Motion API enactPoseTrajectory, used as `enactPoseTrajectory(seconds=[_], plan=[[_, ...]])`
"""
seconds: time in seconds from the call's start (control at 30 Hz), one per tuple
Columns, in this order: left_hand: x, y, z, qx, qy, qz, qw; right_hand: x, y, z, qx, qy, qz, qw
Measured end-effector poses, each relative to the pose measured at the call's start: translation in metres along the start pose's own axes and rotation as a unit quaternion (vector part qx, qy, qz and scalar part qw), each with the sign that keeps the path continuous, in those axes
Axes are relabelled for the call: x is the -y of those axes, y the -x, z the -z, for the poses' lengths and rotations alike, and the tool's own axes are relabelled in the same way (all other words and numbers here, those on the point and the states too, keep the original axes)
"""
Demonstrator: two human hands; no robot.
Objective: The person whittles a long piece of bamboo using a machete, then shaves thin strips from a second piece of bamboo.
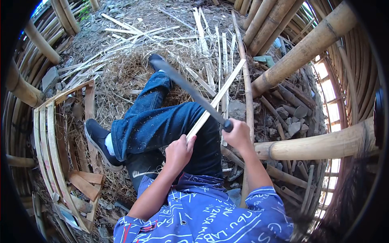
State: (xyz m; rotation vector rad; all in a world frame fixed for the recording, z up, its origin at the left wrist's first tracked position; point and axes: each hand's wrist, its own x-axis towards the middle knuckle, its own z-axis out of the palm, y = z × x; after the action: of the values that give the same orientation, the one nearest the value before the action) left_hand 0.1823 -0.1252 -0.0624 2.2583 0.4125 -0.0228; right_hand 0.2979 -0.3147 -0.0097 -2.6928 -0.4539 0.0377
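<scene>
My left hand (180, 153) is closed around the lower end of a pale split bamboo strip (231, 79), which slants up and away to the right over my knee. In my right hand (238, 137) is the dark round handle of a long knife (184, 84). Its blade points forward and to the left, crossing over the strip in this view. My bent leg in dark jeans (162, 125), flecked with pale shavings, lies beneath both hands.
Loose bamboo strips (200, 32) and shavings (117, 77) litter the ground ahead. A slatted wooden frame (50, 141) stands at left. Thick bamboo poles (300, 52) rise at right, with another pole (320, 146) close beside my right arm. Stones (293, 128) lie near them.
</scene>
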Motion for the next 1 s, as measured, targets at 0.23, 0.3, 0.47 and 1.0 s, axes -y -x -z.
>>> enactPoseTrajectory(seconds=[0.23, 0.3, 0.47, 1.0], plan=[[0.005, -0.003, 0.0, 0.018, 0.031, 0.02, 0.999, 0.001, -0.016, -0.011, 0.081, 0.124, 0.017, 0.989], [0.004, -0.002, -0.002, 0.031, 0.046, 0.027, 0.998, 0.002, -0.023, -0.007, 0.099, 0.134, 0.007, 0.986], [0.006, 0.0, -0.004, 0.016, 0.022, 0.03, 0.999, -0.019, -0.054, 0.0, 0.064, 0.159, -0.049, 0.984], [0.01, 0.0, -0.004, 0.007, 0.001, 0.008, 1.0, -0.069, -0.152, 0.028, 0.004, 0.197, -0.108, 0.974]])
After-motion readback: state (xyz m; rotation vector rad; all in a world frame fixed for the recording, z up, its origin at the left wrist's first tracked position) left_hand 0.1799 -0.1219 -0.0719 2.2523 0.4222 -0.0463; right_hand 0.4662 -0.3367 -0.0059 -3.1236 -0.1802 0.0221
